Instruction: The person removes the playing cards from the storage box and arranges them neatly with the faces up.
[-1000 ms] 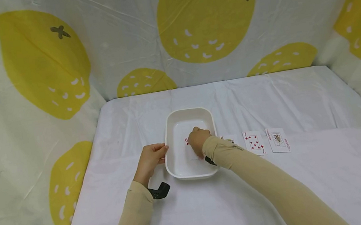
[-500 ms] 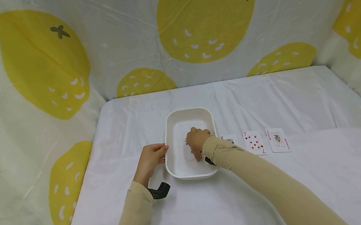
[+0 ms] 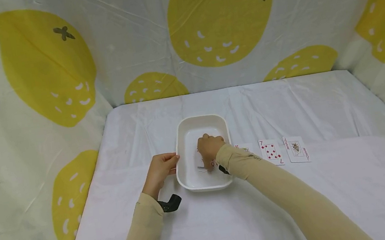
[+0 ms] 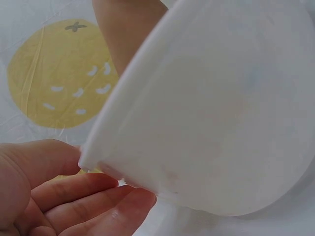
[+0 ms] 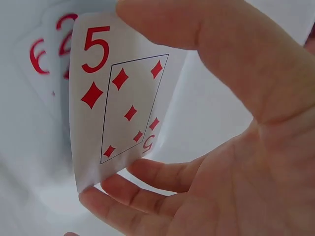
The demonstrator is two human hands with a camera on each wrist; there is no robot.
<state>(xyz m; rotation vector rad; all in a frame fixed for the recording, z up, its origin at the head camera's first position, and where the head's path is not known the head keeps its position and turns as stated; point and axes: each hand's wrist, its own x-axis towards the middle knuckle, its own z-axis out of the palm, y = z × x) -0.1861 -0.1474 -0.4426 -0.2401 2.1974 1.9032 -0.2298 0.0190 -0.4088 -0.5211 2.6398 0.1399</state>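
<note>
My left hand point(image 3: 160, 169) pinches the left rim of a white rectangular tray point(image 3: 201, 182), thumb on top and fingers below in the left wrist view. Over the tray's inside, my right hand point(image 3: 211, 149) holds a five of diamonds point(image 5: 123, 113) between its thumb at the top edge and fingertips at the bottom edge. The five is tilted up with its face toward the palm. Behind it in the right wrist view show the corners of a card marked 2 point(image 5: 63, 42) and one marked 6 point(image 5: 38, 61), both red. In the head view the right hand covers most of these cards.
Right of the tray, a king point(image 3: 244, 149), partly hidden by the right sleeve, a seven of diamonds point(image 3: 271, 152) and a joker point(image 3: 296, 149) lie face up in a row on the white cloth point(image 3: 352, 179). A lemon-print curtain point(image 3: 222, 17) closes off the back.
My right hand has shifted slightly left in the tray, and a card there is now tilted up at its near edge. The left hand and the tray have stayed in place.
</note>
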